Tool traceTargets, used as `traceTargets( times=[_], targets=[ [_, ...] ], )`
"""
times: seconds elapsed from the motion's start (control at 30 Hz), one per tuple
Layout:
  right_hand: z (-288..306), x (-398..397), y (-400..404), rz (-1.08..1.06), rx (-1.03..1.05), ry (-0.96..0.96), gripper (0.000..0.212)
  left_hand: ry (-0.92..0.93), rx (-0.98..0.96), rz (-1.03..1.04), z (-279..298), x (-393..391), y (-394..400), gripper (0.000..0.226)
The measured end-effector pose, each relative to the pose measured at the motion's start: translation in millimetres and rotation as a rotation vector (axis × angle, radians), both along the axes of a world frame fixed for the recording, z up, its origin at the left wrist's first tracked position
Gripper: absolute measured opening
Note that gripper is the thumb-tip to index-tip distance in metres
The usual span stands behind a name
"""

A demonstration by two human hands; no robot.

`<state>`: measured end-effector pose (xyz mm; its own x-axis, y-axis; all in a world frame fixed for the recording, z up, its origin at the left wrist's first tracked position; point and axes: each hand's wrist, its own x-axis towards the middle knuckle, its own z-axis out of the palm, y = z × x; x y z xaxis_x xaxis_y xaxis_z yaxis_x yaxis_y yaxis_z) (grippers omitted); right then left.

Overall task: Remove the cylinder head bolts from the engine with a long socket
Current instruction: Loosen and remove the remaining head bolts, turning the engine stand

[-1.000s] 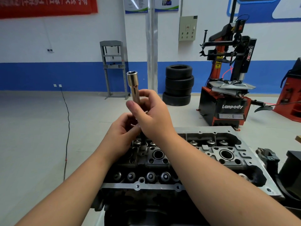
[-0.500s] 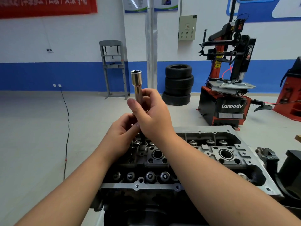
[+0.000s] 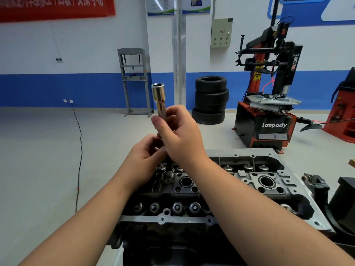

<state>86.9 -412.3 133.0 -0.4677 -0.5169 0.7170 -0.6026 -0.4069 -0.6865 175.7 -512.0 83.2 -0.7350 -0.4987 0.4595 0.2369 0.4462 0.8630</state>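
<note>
Gripping long socket (image 3: 159,100), tire stack (image 3: 211,99) behind.

White walls (image 3: 86,45) carry a blue band and a red banner (image 3: 55,6). On the pale grey floor (image 3: 38,150) stand a grey press frame (image 3: 134,81), stacked tyres (image 3: 211,100), and a red-black tyre changer (image 3: 269,104). A cable (image 3: 79,146) trails from the sockets.

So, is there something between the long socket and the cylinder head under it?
Only the two hands. The right hand grips the long socket, the left hand holds just below it, and a dark shaft runs down to the cylinder head.
</note>
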Motion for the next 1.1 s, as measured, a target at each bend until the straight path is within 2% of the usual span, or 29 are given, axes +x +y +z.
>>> traceTargets(
  times=[0.07, 0.2, 0.3, 0.37, 0.47, 0.57, 0.73, 0.83, 0.9, 0.97, 1.1],
  targets=[
    [-0.5, -0.4, -0.1, -0.026, -0.014, 0.017, 0.009, 0.007, 0.008, -0.006, 1.1, 0.1, 1.5, 0.012],
    [-0.6, -2.2, -1.0, -0.019, 0.014, 0.012, 0.011, -0.012, 0.038, -0.047, 2.6, 0.2, 5.2, 0.028],
    [0.0, -1.6, -0.8, -0.006, 0.025, 0.005, 0.012, -0.029, 0.016, -0.056, 2.3, 0.9, 3.4, 0.021],
    [-0.9, -1.8, -0.7, 0.021, 0.016, -0.003, 0.005, -0.026, 0.017, -0.054, 1.8, 1.0, 1.5, 0.019],
    [-1.2, -0.8, -0.7, 0.003, -0.011, 0.021, 0.014, 0.008, 0.041, -0.032, 0.9, -0.1, 0.2, 0.028],
    [-2.3, -0.7, -1.2, -0.039, -0.025, 0.067, 0.005, 0.018, 0.062, -0.037, 0.0, -0.8, 0.1, 0.029],
    [-1.5, -0.5, -1.2, -0.017, 0.015, 0.033, 0.019, -0.046, 0.05, -0.072, -0.1, -0.9, 0.9, 0.027],
    [-1.1, -1.0, -1.7, 0.016, 0.004, -0.007, 0.014, -0.03, 0.035, -0.044, 2.0, -0.2, 1.3, 0.02],
    [-1.1, -1.6, -1.2, 0.035, -0.007, -0.029, 0.016, 0.007, 0.045, -0.028, 2.4, 0.9, 1.5, 0.027],
    [-1.0, -0.8, -0.8, 0.008, -0.017, 0.015, 0.013, 0.036, 0.056, -0.016, 1.8, 2.1, 0.9, 0.032],
    [-2.7, 1.0, -1.4, -0.015, -0.031, 0.061, 0.004, 0.035, 0.106, -0.032, 2.1, 1.6, 1.9, 0.026]
  ],
)
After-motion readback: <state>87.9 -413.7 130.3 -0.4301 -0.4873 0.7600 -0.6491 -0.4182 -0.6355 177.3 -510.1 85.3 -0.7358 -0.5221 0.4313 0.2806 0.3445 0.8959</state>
